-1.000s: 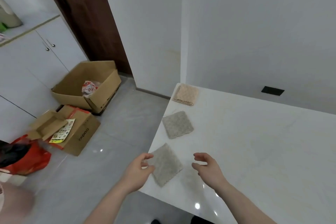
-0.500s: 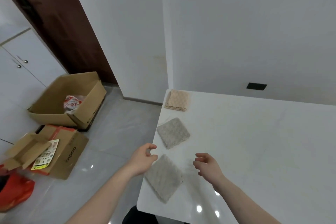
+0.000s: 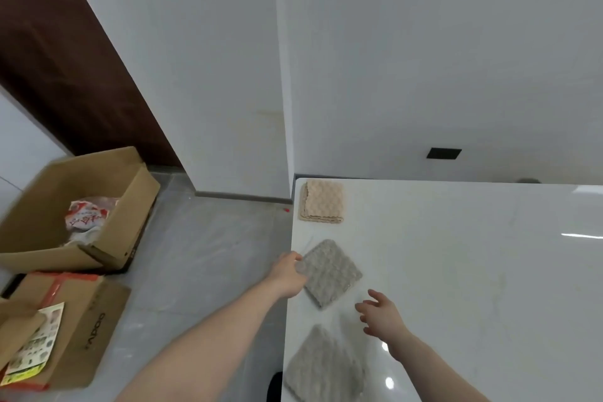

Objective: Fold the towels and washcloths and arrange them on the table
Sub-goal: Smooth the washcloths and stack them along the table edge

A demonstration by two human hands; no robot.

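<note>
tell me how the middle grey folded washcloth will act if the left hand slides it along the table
The middle grey washcloth looks soft, so it would probably bunch or unfold rather than move stiffly. The glossy table likely lets it slide easily. The left hand touches only its corner, so it may pivot.

I can read little here; the lower box on the floor carries dark letters up its side, of which I make out "APOO", the first letter being unclear; the packet in the open box bears red characters too blurred for me to read; the leaflet on the lower box shows print too small to tell.
</note>
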